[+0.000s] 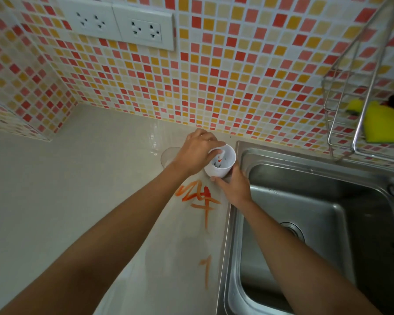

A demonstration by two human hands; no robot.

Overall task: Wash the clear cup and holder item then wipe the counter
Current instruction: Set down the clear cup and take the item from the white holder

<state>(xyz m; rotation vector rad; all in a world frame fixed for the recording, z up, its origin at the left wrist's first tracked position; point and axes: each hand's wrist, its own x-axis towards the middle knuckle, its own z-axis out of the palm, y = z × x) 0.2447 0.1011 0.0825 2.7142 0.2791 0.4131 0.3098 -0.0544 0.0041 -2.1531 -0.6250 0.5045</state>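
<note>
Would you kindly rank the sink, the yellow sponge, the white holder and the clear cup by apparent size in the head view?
1. sink
2. yellow sponge
3. white holder; the clear cup is mostly hidden behind the left hand, so it cannot be ranked.

Counted in the head view: 2 hands, the left hand [195, 153] and the right hand [233, 186]. 1 white holder [221, 163] is seen between them. 1 clear cup [168, 156] is noted on the counter [55, 189], partly hidden behind the left hand. 1 steel sink [316, 212] at right. 1 wire rack [359, 92] at far right, with 2 yellow sponges [382, 123] counted in it. 2 white socket plates [116, 21] are recorded on the far wall. 2 patches of orange smears [198, 198] are counted on the counter.
</note>
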